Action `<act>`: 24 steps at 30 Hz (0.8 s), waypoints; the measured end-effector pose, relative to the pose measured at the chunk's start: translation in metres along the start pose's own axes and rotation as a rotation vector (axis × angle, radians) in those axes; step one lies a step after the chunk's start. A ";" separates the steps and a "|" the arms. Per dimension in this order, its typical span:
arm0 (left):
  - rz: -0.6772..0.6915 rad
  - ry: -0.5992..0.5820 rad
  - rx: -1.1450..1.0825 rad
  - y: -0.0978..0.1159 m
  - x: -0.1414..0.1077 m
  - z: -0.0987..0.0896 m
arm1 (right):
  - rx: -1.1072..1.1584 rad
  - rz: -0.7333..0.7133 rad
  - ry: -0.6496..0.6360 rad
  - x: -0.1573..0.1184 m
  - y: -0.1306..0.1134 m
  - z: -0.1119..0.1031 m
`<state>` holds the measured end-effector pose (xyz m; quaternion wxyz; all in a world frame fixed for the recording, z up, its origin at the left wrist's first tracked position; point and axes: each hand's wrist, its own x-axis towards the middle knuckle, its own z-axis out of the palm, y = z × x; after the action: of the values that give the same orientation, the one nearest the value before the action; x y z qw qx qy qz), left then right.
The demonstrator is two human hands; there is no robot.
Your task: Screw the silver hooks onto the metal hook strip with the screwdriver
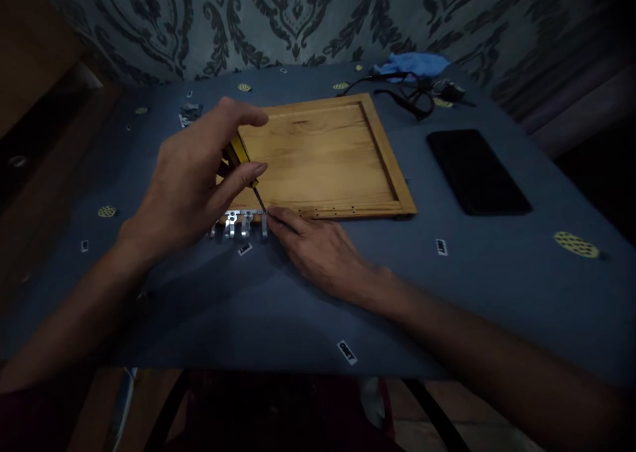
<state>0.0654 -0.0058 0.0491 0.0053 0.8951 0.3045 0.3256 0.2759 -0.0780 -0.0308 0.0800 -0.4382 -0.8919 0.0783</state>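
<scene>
My left hand is closed around a screwdriver with a yellow and dark handle, its index finger stretched out above. The screwdriver's tip meets the near edge of a framed wooden board, right by my right fingertips. My right hand has its fingers pinched on a small metal hook at that edge. Left of it, more silvery hooks sit in a row along the edge. Several small dark holes run through the edge to the right. The screw, if any, is too small to make out.
On the blue patterned tablecloth, a black phone lies to the right. Eyeglasses and a blue cloth are at the back right. Small metal pieces lie behind my left hand. A patterned wall borders the far side.
</scene>
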 end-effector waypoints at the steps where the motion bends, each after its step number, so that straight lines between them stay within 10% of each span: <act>1: -0.030 0.009 -0.015 0.002 -0.001 0.000 | 0.005 0.000 -0.003 0.000 0.000 0.000; 24: -0.128 0.017 -0.292 0.010 0.002 -0.010 | -0.002 0.013 -0.050 0.001 -0.002 -0.001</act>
<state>0.0662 -0.0148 0.0596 0.1538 0.8608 0.3105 0.3729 0.2746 -0.0783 -0.0292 0.0566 -0.4418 -0.8909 0.0889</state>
